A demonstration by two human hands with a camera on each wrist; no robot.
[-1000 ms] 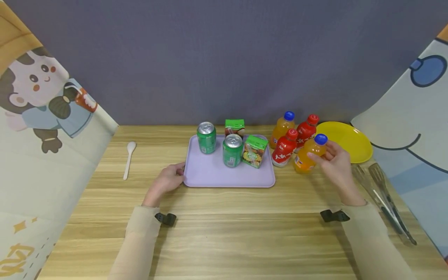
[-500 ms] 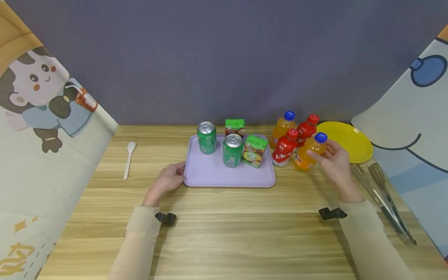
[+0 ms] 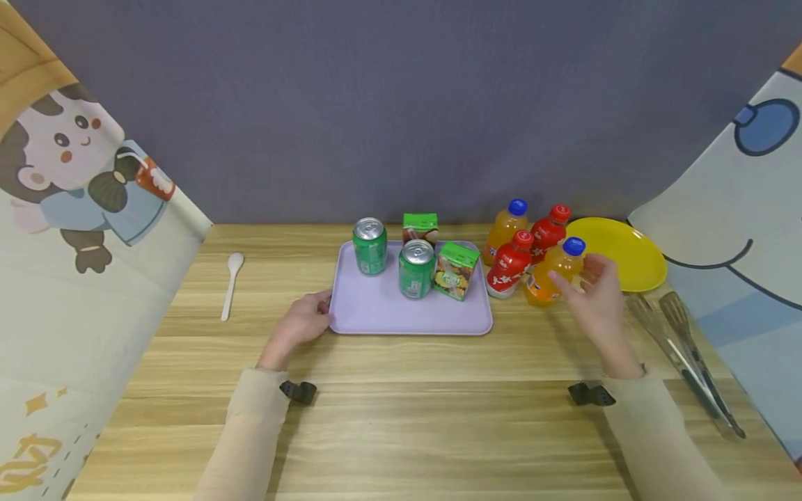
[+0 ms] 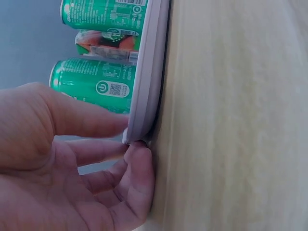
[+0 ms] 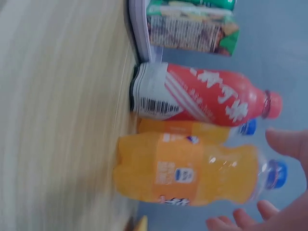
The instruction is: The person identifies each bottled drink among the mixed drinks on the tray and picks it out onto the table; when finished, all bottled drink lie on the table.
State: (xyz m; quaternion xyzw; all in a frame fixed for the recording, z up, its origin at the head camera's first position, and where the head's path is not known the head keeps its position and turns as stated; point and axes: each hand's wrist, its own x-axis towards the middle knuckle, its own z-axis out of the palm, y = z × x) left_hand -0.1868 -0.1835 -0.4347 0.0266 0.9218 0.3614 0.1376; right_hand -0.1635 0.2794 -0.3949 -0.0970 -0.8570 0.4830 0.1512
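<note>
My left hand (image 3: 299,323) pinches the near left corner of a lilac tray (image 3: 376,312), thumb at the rim and fingers curled below it in the left wrist view. Two green cans (image 3: 416,270) and a green-topped juice box (image 3: 457,271) stand on the tray. My right hand (image 3: 596,300) is spread around an upright orange soda bottle (image 3: 551,278) with a blue cap. In the right wrist view, gaps show between that bottle (image 5: 185,168) and my thumb and fingers. Beside it stand two red bottles (image 3: 509,266) and another orange soda bottle (image 3: 504,233).
A second juice box (image 3: 420,226) stands at the tray's back edge. A yellow plate (image 3: 639,254) lies at the back right, with tongs and a slotted turner (image 3: 675,309) in front of it. A white spoon (image 3: 230,285) lies at the left.
The orange soda bottle has shifted slightly back beside the red bottles. My right hand has loosened from it, fingers spreading away. My left hand stays at the tray.
</note>
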